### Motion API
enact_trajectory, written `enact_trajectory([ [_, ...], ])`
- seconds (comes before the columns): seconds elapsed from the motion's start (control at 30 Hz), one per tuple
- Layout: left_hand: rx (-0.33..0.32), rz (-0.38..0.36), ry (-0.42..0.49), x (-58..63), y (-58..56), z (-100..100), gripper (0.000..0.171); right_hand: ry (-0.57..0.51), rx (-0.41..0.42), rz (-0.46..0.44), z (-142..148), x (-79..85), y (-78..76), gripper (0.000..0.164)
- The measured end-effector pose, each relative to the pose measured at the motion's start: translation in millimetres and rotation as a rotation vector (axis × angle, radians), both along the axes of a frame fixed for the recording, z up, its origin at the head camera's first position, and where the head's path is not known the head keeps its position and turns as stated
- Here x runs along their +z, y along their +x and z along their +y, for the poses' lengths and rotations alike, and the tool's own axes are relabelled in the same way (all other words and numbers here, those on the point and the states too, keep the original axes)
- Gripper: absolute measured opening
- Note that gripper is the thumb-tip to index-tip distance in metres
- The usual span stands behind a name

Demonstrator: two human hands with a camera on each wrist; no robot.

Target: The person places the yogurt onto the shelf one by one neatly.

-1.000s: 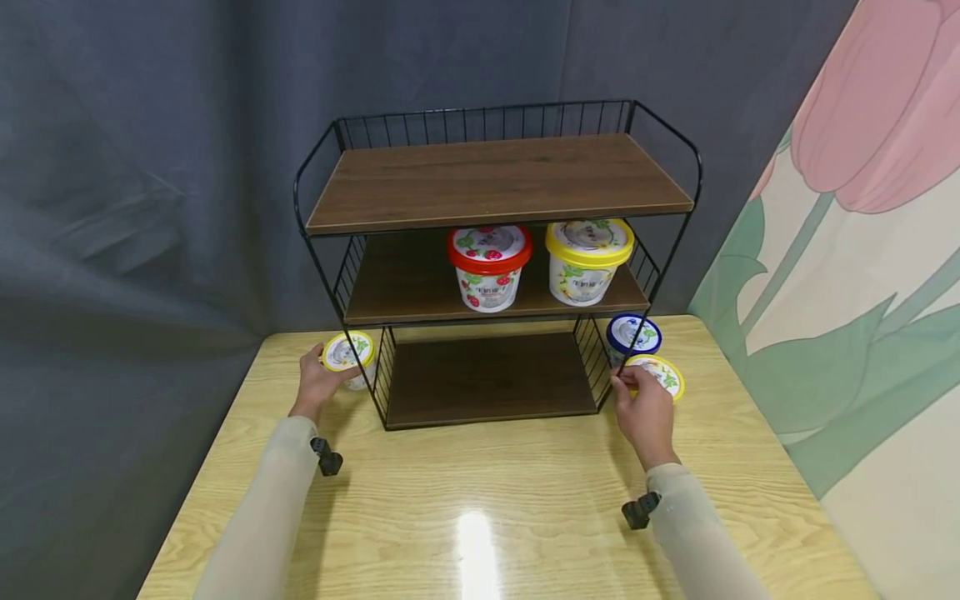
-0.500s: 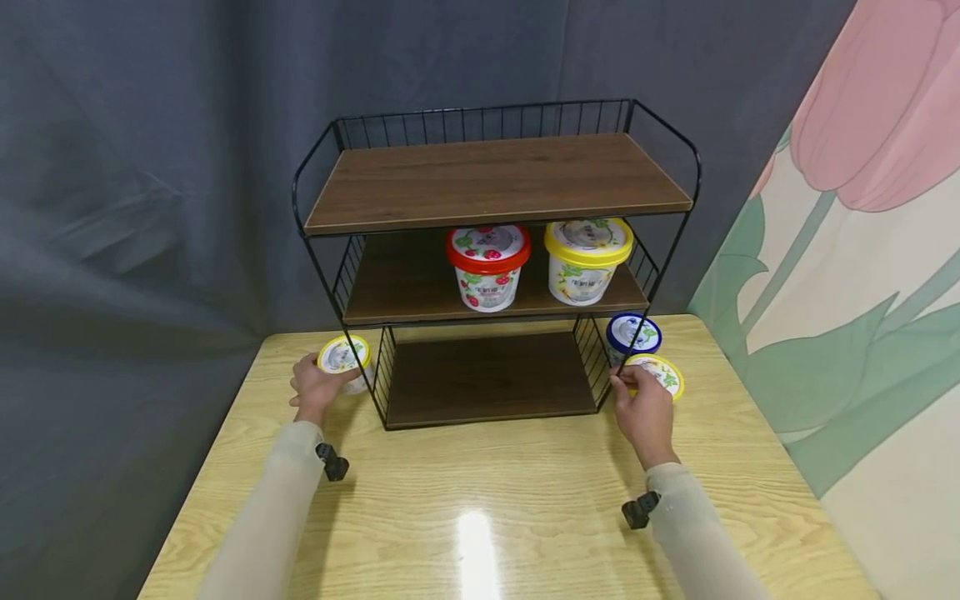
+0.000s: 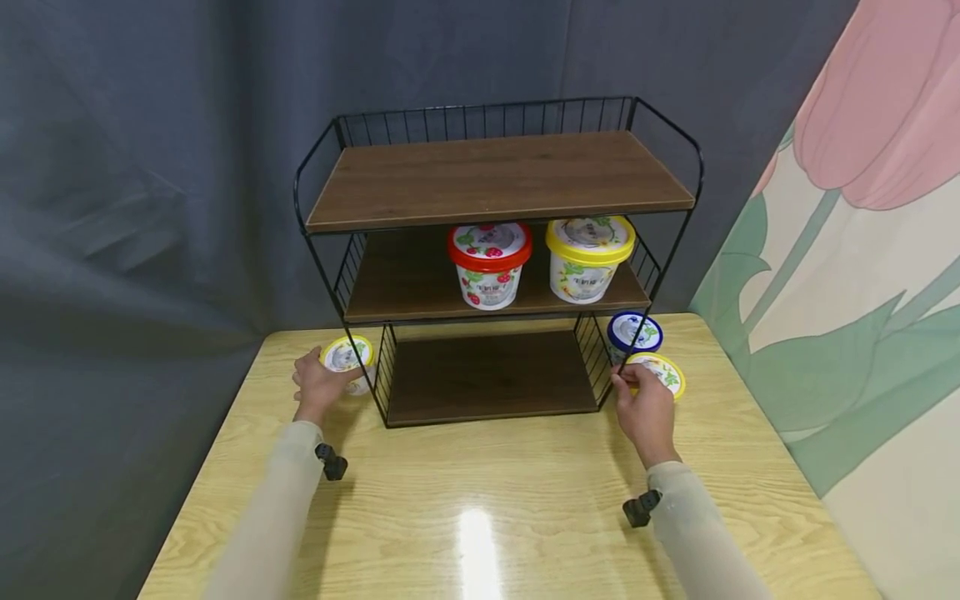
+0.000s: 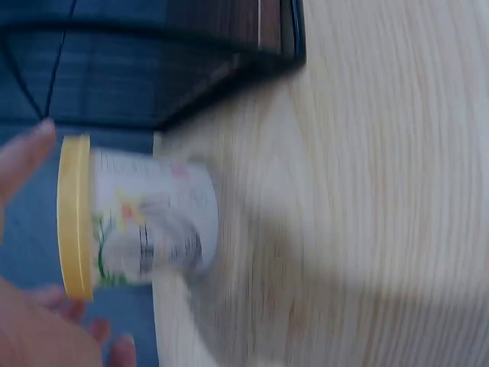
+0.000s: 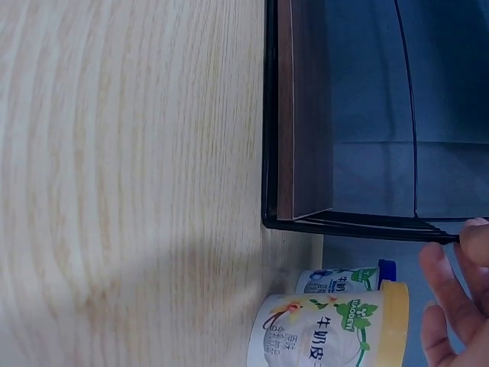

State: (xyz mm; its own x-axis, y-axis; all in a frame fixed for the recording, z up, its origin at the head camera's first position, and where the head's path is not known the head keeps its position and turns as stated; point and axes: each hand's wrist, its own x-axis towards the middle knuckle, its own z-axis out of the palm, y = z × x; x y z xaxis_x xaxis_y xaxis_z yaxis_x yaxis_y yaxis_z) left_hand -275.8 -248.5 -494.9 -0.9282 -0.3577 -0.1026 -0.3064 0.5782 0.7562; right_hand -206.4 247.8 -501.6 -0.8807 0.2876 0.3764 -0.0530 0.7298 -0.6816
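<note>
My left hand [image 3: 321, 385] is beside a white tub with a yellow lid [image 4: 153, 218], left of the wire rack. In the left wrist view the thumb and the loosely spread fingers stand on either side of its lid, and its base is on the table. My right hand [image 3: 647, 410] pinches the rack's black front post [image 5: 439, 235] on the right side between thumb and fingertips. Just past that hand stand a second yellow-lidded tub [image 5: 321, 336] and a blue-lidded tub [image 3: 633, 333], partly hidden by hand and post.
The rack has three brown shelves, with the top shelf [image 3: 495, 179] and bottom shelf [image 3: 487, 375] bare. A red-lidded tub [image 3: 489, 267] and a larger yellow-lidded tub [image 3: 588, 260] occupy its middle shelf. Grey cloth [image 3: 465, 50] hangs behind the wooden table [image 3: 420, 500]; a flower-painted wall [image 3: 862, 250] rises at right.
My left hand has shifted slightly, its fingers spreading off the left side of the tub. That tub sits slightly nearer me. My right hand stays on the post.
</note>
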Motion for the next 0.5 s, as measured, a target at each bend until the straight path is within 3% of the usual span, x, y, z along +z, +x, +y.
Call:
enact_trajectory([
  [0.2, -0.255, -0.037, 0.11, -1.8, -8.8, -26, 0.105, 0.004, -0.009, 0.008, 1, -0.2, -0.4, 0.011],
  [0.33, -0.288, -0.081, 0.203, -3.5, -9.0, -37, 0.108, -0.004, -0.008, 0.002, 0, 0.3, -0.9, 0.011],
  [0.5, -0.28, -0.062, 0.221, -6.3, -8.6, -41, 0.107, -0.004, -0.007, -0.005, -1, 1.4, -0.3, 0.011],
])
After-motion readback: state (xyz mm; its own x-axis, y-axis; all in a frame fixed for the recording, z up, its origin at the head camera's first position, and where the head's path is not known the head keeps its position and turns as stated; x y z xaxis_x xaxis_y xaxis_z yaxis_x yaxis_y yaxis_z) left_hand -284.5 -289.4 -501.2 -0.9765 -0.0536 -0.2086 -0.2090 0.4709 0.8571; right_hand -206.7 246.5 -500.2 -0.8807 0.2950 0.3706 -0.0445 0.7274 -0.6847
